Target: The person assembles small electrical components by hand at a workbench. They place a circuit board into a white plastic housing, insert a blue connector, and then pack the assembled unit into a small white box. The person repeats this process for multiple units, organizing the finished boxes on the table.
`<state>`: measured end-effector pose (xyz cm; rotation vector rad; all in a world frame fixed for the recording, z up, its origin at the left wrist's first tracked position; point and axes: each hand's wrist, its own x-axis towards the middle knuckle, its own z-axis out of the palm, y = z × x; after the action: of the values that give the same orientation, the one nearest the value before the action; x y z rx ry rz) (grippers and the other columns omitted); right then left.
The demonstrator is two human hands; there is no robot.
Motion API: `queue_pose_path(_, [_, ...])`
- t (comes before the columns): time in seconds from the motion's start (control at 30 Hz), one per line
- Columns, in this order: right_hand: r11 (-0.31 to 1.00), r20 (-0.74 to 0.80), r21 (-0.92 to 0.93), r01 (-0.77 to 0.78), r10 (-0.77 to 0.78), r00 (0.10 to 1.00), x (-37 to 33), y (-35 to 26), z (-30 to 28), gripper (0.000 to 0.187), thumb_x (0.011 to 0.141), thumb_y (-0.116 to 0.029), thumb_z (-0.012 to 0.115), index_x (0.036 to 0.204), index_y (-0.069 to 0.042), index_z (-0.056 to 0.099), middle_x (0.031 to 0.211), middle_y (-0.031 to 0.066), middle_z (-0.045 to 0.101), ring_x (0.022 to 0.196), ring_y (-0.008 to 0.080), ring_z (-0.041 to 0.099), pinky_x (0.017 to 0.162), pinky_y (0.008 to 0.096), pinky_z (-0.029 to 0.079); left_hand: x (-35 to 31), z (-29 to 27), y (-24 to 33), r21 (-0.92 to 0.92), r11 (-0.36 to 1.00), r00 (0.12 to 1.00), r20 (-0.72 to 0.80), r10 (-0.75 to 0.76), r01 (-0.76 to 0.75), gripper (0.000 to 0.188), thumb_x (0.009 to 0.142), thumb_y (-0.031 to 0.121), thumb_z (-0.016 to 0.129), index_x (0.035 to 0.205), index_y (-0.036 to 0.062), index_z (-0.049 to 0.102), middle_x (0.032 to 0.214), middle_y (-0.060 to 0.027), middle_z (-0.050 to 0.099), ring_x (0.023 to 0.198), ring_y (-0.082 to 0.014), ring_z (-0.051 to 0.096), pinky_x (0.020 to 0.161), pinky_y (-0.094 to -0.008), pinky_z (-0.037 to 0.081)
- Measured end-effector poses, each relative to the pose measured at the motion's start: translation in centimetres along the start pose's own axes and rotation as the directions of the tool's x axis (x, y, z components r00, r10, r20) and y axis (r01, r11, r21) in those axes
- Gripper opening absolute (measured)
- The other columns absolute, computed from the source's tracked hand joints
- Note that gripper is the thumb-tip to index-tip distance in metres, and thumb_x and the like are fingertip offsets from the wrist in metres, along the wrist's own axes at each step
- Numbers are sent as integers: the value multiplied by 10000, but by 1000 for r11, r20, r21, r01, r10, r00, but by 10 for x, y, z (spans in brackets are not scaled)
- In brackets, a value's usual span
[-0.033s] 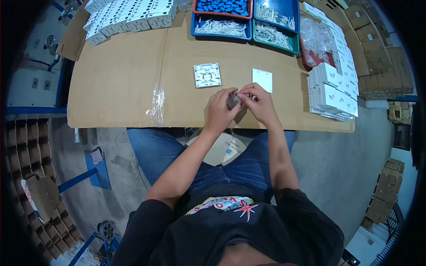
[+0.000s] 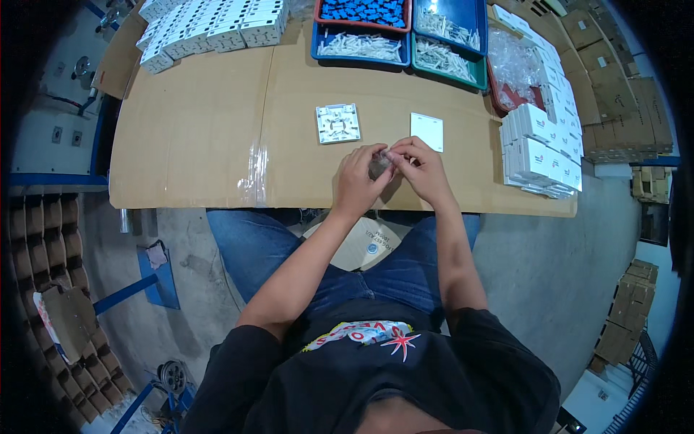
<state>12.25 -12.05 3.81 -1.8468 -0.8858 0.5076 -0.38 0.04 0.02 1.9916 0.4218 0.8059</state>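
A brown cardboard worktop (image 2: pixel 195 145) spreads before the seated person, white panels (image 2: pixel 541 152) stacked along its right side and rows of white boxes (image 2: pixel 217 29) at its far left. Plastic trays (image 2: pixel 363 66) of small blue and white parts sit at the far side. Near the front edge, the left hand (image 2: pixel 356 177) and right hand (image 2: pixel 426 172) meet, fingers drawn in narrow. Beyond them lie a white square casing (image 2: pixel 337 123) and, to its right, a flat white plate (image 2: pixel 427 133). Between both hands' fingers is a small clear packet (image 2: pixel 377 168), its contents seemingly too hidden to name.
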Motion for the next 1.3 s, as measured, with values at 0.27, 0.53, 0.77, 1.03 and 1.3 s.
queue_pose_path(0.27, [993,-187,-113,-38,16,982,53,13,-20,170,959,-172,731,1044,-30,769,872,42,737,725,125,626,675,275,502,-1,-2,4,5,999,999,-6,-42,42,390,868,253,802,1174,45,680,1053,-127,712,968,-308,691,864,-414,530])
queue_pose_path(0.53, [790,-182,-612,28,-175,968,207,26,-36,207,938,-254,668,1062,-127,776,1027,133,773,994,339,733,838,471,576,-2,-5,6,89,996,1000,-24,9,-7,363,873,282,794,1136,58,682,1029,-116,710,954,-319,685,848,-428,529])
queue_pose_path(0.77, [518,29,-855,-4,55,998,268,24,-36,238,909,-201,588,1038,-173,786,1053,152,766,1015,369,727,871,505,576,-2,-5,9,91,996,1000,-18,3,-1,365,863,287,786,1139,69,689,1063,-110,714,987,-321,676,880,-433,522])
queue_pose_path(1.03, [484,132,-873,53,130,983,274,20,-34,377,931,-185,543,1215,-256,780,1204,142,752,1124,353,712,969,504,554,-2,-6,5,117,993,1000,-13,21,-19,357,863,286,780,1137,74,693,1057,-95,714,971,-310,672,871,-418,515])
queue_pose_path(1.3, [692,434,-691,208,168,885,317,49,-51,332,923,-191,649,1222,-103,766,1013,164,774,917,307,741,809,447,578,-1,-4,10,119,993,1000,-8,16,-15,373,846,276,787,1144,72,691,1056,-104,715,969,-314,671,870,-421,513])
